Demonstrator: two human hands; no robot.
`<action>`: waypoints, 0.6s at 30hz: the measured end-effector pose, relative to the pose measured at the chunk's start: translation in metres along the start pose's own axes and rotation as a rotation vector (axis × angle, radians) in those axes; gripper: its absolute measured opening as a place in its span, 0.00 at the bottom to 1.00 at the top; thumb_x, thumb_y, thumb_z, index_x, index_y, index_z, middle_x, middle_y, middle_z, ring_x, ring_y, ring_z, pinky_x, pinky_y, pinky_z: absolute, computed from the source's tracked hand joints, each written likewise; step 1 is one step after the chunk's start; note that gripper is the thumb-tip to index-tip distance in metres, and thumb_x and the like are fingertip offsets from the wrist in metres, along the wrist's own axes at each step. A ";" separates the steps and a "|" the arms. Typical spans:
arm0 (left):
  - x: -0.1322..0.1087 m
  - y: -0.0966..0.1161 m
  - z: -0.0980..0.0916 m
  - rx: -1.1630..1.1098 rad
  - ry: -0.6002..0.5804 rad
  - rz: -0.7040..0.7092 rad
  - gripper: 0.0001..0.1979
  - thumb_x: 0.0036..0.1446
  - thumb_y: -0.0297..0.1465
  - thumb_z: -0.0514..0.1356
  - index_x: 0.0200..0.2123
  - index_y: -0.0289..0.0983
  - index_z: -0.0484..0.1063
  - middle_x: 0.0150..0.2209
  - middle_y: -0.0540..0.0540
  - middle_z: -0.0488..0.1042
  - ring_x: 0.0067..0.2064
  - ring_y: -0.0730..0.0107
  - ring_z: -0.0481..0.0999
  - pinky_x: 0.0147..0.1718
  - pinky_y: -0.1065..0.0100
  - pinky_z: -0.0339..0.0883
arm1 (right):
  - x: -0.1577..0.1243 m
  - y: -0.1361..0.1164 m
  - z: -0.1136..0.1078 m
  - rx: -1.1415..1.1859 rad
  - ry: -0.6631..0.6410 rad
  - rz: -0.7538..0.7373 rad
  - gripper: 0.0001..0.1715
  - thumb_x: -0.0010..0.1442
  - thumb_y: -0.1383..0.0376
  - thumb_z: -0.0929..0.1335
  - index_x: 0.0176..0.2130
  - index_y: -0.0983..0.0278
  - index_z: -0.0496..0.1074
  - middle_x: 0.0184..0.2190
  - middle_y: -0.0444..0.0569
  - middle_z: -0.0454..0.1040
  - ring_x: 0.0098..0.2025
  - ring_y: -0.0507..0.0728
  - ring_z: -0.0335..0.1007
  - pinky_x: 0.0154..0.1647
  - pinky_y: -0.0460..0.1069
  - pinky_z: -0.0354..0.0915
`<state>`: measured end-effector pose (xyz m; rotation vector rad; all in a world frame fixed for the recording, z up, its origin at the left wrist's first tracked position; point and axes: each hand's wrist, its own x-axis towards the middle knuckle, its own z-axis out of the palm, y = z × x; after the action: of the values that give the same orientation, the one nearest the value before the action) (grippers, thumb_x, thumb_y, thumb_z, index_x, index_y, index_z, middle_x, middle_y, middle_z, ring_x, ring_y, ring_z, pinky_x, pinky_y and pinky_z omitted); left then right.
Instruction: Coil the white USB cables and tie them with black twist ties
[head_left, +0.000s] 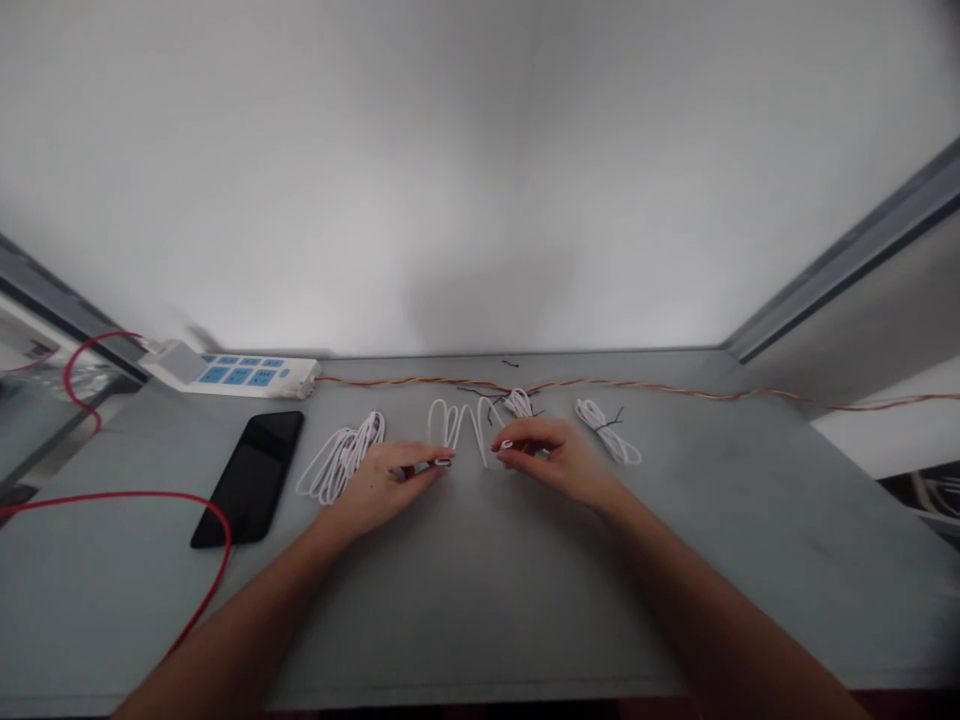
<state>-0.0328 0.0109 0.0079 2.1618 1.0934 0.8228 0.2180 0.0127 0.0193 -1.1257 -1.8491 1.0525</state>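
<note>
A white cable (480, 440) lies in loose zigzag loops between my hands at the middle of the grey table. My left hand (386, 482) pinches one plug end of it between thumb and fingers. The other end is held in the fingertips of my right hand (555, 455). Beside my left hand rests a pile of looped white cables (337, 462). Just behind my right hand is a small white cable bundle (519, 402), partly hidden. Farther right lies another white bundle (609, 434) with a black tie around it.
A black phone (251, 480) lies at the left, with a red cable (217, 510) curving over its lower edge. Behind it sits a white power strip (247, 372) with blue sockets. A twisted red-yellow wire (637, 384) runs along the back, before a white wall.
</note>
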 end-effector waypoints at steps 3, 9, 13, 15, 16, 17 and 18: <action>0.000 0.000 0.000 0.002 -0.002 -0.007 0.10 0.58 0.31 0.58 0.42 0.41 0.78 0.40 0.47 0.81 0.33 0.71 0.78 0.29 0.72 0.69 | 0.000 0.000 0.000 -0.011 -0.004 0.007 0.07 0.55 0.61 0.69 0.34 0.60 0.77 0.29 0.46 0.77 0.29 0.52 0.71 0.28 0.46 0.65; -0.001 -0.002 0.000 0.007 -0.001 -0.009 0.11 0.58 0.32 0.58 0.42 0.42 0.78 0.40 0.47 0.81 0.33 0.71 0.77 0.29 0.72 0.70 | 0.000 0.000 0.000 -0.022 -0.014 0.013 0.07 0.55 0.60 0.69 0.34 0.60 0.76 0.28 0.46 0.76 0.30 0.53 0.70 0.28 0.47 0.64; -0.001 -0.005 0.005 0.061 0.024 -0.054 0.11 0.59 0.35 0.58 0.43 0.42 0.77 0.38 0.48 0.81 0.29 0.73 0.75 0.29 0.71 0.69 | 0.002 0.005 0.003 -0.089 -0.020 0.035 0.09 0.58 0.59 0.67 0.34 0.61 0.73 0.27 0.45 0.74 0.28 0.53 0.69 0.28 0.47 0.63; 0.000 -0.006 0.007 0.085 0.023 -0.078 0.11 0.59 0.36 0.58 0.41 0.41 0.77 0.36 0.48 0.81 0.27 0.73 0.74 0.29 0.70 0.68 | 0.004 0.011 0.006 -0.203 -0.033 0.010 0.09 0.60 0.59 0.65 0.34 0.60 0.73 0.27 0.46 0.74 0.28 0.54 0.68 0.28 0.48 0.63; 0.001 -0.006 0.008 0.102 0.027 -0.094 0.11 0.59 0.37 0.57 0.39 0.40 0.77 0.35 0.48 0.81 0.27 0.72 0.74 0.29 0.70 0.67 | 0.005 0.013 0.007 -0.279 -0.035 -0.018 0.10 0.61 0.60 0.64 0.34 0.60 0.73 0.28 0.47 0.74 0.30 0.54 0.68 0.30 0.49 0.63; 0.002 -0.005 0.008 0.127 0.044 -0.115 0.11 0.60 0.37 0.56 0.35 0.38 0.76 0.33 0.48 0.80 0.27 0.72 0.73 0.28 0.70 0.67 | 0.006 0.016 0.009 -0.356 -0.031 -0.051 0.11 0.62 0.61 0.63 0.33 0.60 0.73 0.29 0.48 0.75 0.31 0.56 0.68 0.33 0.50 0.63; 0.002 -0.004 0.008 0.163 0.068 -0.141 0.13 0.61 0.38 0.55 0.32 0.38 0.75 0.31 0.47 0.79 0.27 0.71 0.73 0.28 0.69 0.66 | 0.007 0.017 0.010 -0.426 -0.018 -0.081 0.11 0.63 0.61 0.62 0.33 0.60 0.72 0.30 0.49 0.75 0.33 0.57 0.69 0.36 0.52 0.64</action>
<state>-0.0280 0.0134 0.0005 2.1718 1.3729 0.7708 0.2124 0.0209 0.0005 -1.2662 -2.1767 0.6377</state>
